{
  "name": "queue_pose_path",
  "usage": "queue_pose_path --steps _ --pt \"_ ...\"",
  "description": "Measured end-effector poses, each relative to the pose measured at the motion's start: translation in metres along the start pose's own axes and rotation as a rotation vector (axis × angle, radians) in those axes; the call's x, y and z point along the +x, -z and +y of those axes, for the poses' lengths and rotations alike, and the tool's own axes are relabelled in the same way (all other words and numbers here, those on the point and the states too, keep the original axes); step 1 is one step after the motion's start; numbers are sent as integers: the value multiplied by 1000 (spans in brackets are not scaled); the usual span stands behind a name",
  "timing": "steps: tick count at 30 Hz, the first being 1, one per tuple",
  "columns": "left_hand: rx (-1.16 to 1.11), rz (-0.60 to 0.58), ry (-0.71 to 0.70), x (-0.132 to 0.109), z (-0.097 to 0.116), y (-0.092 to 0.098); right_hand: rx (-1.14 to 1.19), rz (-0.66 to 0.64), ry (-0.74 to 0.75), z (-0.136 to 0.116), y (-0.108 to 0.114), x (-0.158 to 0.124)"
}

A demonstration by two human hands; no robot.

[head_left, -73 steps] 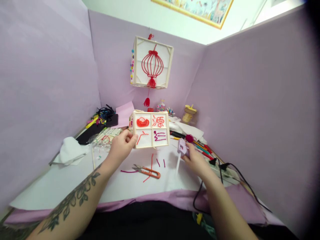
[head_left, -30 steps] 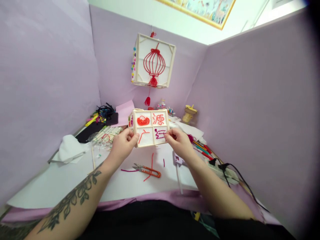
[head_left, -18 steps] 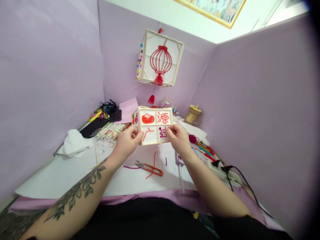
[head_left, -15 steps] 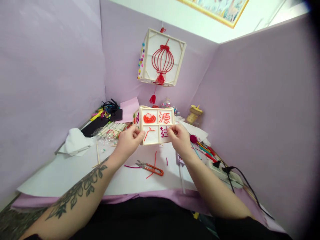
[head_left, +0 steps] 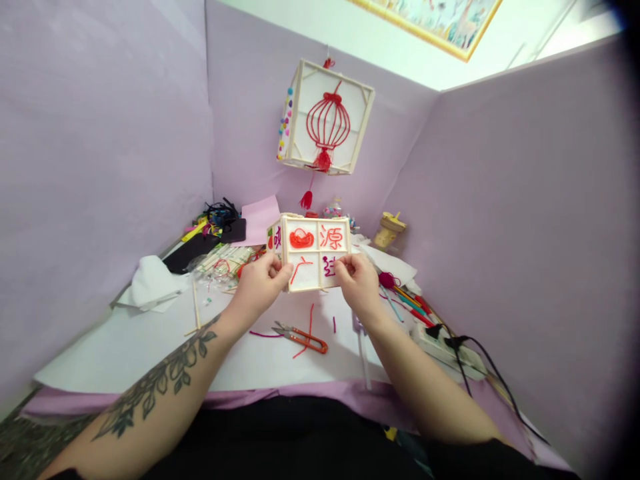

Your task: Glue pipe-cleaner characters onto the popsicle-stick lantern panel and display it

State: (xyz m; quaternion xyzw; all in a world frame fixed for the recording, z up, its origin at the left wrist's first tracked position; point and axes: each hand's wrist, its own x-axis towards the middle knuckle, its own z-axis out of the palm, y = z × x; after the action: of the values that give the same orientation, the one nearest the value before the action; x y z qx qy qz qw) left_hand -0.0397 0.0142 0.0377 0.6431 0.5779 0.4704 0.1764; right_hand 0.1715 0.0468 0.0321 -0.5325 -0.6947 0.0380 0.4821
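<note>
Lantern frame (head_left: 315,252) held by two hands, four panels.

Bright, even indoor light with strong wide-angle distortion.
Light falls softly from above, brightest on the white wall at top; shadows are faint. Partition edges bow outward, the right edge and corners darken to a blurred vignette, and the centre stays sharp.

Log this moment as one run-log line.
left hand: holds lantern box, left edge | right hand: fingers press purple yarn on lower right panel | scissors: on table
</note>
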Motion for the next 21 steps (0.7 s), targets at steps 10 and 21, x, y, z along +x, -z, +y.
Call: queue_pose_path --steps 10,21 --pt "-5 -7 3 0 1 0 24 35 -6 0 2 0" --pt "-10 0 -5 -2 2 1 90 78 174 1 15 -7"
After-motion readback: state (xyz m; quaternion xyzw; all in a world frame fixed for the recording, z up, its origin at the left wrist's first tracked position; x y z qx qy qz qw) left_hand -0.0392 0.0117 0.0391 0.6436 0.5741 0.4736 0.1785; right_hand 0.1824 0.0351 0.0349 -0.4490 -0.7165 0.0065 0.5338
